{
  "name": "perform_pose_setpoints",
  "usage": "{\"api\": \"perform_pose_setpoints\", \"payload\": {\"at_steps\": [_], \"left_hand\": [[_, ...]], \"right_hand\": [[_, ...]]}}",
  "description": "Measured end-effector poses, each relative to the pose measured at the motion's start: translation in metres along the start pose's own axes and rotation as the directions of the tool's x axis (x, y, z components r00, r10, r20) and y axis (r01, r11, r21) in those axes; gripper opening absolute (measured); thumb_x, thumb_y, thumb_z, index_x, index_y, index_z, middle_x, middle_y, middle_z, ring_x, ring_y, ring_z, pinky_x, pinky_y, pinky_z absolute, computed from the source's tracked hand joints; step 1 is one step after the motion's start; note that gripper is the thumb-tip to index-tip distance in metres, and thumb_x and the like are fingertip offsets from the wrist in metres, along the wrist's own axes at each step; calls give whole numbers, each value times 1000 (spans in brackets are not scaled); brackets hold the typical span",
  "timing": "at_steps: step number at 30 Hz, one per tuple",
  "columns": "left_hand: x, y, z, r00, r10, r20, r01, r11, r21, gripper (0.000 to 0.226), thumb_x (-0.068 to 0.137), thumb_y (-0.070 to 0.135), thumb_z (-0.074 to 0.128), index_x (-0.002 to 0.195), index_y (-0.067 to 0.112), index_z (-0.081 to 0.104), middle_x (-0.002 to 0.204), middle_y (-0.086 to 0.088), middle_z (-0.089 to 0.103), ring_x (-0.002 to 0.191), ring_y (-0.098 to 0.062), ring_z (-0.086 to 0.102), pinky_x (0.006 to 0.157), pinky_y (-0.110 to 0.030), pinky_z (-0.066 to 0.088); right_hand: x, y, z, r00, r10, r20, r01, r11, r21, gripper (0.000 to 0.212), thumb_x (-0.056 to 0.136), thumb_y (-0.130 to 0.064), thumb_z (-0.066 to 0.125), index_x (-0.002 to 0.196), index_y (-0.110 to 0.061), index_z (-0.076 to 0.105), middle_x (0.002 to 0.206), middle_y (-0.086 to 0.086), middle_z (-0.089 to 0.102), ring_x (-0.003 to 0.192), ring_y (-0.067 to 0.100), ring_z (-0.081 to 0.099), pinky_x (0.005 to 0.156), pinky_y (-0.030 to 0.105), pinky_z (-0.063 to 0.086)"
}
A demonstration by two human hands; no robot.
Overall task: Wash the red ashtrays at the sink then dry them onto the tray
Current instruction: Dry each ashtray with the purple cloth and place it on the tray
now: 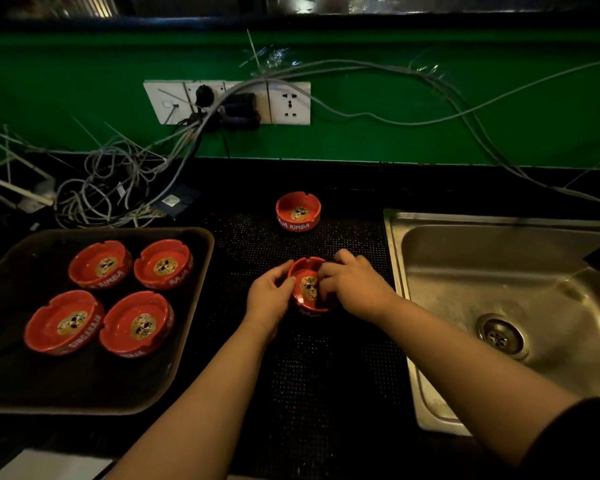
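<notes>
The black desk (326,375) runs the full width of the view below a green wall (395,140); a textured black mat covers its middle section, probably to stop wet items sliding. The stainless steel sink (551,306) is set into the desk at the right, its round drain visible and the basin apparently empty; no running water can be seen. The dark rectangular tray (94,386) lies at the left, well apart from the sink, so that finished pieces stay clear of splashes; it carries four round red ashtrays with gold centre emblems (118,296), upright in two rows, close together but not stacked, which leaves the near half of the tray free. A white multi-socket wall panel (229,102) with a tangle of grey cables sits above and to the left; judged a hazard if water spreads that way.

A fifth red ashtray (298,211) stands alone on the mat, beyond the hands. The sixth red ashtray (309,287) is between tray and sink, held tilted toward the person; the left hand (269,296) cups its left rim, fingers curled closed on it to steady it; the right hand (352,282) is closed over the right rim with fingers reaching into the bowl, consistent with wiping or rubbing the inside; whether a cloth is present cannot be told.
</notes>
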State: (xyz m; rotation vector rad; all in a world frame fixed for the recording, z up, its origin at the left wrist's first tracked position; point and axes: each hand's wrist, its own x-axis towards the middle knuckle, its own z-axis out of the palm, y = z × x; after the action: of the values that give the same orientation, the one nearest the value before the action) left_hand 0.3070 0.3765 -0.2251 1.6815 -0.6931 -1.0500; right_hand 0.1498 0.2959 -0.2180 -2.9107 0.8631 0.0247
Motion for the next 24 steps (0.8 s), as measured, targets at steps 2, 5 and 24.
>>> {"api": "perform_pose_setpoints", "payload": {"at_steps": [2,5,24], "left_hand": [[3,0,0,1000,3,-4,-3,1000,-6,40,91,11,60,130,19,59,117,-1,67,101,-15,66,91,-37,55],[4,0,-2,998,-39,-45,37,998,-43,38,92,11,59,129,18,59,116,-5,67,101,-20,67,91,-41,55],[-23,-9,-30,964,-67,-258,23,985,-168,38,96,19,54,134,21,55,123,-2,64,106,-13,64,93,-37,54]], "right_hand": [[-5,3,9,979,61,-197,-53,997,47,33,91,-16,54,121,-27,64,133,-8,51,117,26,39,88,35,36],[5,-2,20,855,474,-209,-245,725,643,44,94,-2,44,133,-18,55,135,0,48,120,22,40,101,27,32],[37,-48,19,685,647,336,-388,-67,919,24,93,-49,52,100,-26,55,103,3,64,98,24,61,91,46,52]]}}
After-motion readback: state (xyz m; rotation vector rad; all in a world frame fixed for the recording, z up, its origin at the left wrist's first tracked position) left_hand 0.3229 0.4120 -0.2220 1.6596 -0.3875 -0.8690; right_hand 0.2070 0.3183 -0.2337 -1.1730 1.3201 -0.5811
